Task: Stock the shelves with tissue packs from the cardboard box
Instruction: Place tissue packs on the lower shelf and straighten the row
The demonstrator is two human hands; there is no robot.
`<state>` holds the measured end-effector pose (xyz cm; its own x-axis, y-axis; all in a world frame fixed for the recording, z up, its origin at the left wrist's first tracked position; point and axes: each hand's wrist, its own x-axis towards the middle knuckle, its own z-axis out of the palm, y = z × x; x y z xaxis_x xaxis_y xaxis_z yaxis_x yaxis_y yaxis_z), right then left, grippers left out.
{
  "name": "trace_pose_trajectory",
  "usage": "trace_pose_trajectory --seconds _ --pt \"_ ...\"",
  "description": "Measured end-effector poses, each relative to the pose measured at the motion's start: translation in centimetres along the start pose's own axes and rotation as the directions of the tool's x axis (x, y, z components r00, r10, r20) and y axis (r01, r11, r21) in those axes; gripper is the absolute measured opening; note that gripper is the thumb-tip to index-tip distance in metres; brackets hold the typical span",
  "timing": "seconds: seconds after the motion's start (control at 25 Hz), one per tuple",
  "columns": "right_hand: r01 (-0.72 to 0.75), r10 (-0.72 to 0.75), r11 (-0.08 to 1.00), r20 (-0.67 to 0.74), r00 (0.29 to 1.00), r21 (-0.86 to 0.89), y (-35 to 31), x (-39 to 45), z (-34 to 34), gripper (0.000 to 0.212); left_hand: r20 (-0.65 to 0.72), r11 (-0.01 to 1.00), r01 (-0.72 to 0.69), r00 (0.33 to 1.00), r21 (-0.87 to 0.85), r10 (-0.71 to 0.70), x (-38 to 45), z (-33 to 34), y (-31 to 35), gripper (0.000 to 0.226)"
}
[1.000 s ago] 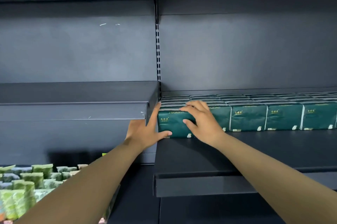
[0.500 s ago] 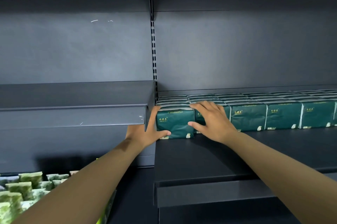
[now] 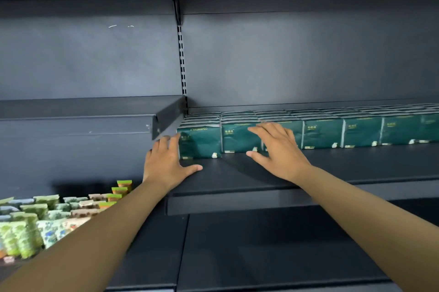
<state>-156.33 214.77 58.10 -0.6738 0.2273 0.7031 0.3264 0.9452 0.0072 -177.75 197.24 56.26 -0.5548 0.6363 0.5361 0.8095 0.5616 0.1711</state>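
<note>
A row of dark green tissue packs [image 3: 323, 133] lines the back of the dark shelf [image 3: 344, 163], several packs deep. The leftmost pack [image 3: 202, 142] stands at the shelf's left end, slightly forward of its neighbours. My left hand [image 3: 166, 163] lies flat, its fingers straight against that pack's left side and its thumb on the shelf. My right hand [image 3: 278, 149] is spread with straight fingers over the front of the third pack [image 3: 291, 129], thumb pointing left. The cardboard box is out of view.
A higher dark shelf [image 3: 78, 123] juts out on the left, its corner just above my left hand. Light green and patterned packs [image 3: 35, 218] fill a lower shelf at bottom left. A slotted upright [image 3: 182, 63] divides the back panels.
My left hand has let go of the leftmost pack and now lies flat beside it. My right hand has slid to the right along the row. The view has tilted slightly.
</note>
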Motion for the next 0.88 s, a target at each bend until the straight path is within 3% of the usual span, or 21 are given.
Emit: trace_pose_trajectory --seconds 0.2,0.36,0.56,0.88 --pt "0.017 -0.016 1.0 0.051 0.999 -0.024 4.4 -10.0 -6.4 0.056 -0.117 0.998 -0.045 0.992 -0.047 0.039 -8.4 -2.1 7.9 0.094" --pt "-0.009 0.01 1.0 0.184 0.983 -0.007 8.4 -20.6 -10.0 0.058 -0.069 0.998 -0.046 0.997 -0.037 0.044 -18.1 0.1 16.2 0.093" --pt "-0.123 0.107 0.992 0.349 0.931 0.024 12.7 -33.3 -11.5 0.059 0.217 0.999 -0.026 0.976 -0.029 0.031 -29.3 5.1 24.6 0.092" --pt "-0.272 0.223 0.962 0.558 0.799 0.004 17.5 -48.2 -10.6 0.058 0.489 0.996 0.002 0.872 -0.084 0.04 -39.7 14.2 31.7 0.091"
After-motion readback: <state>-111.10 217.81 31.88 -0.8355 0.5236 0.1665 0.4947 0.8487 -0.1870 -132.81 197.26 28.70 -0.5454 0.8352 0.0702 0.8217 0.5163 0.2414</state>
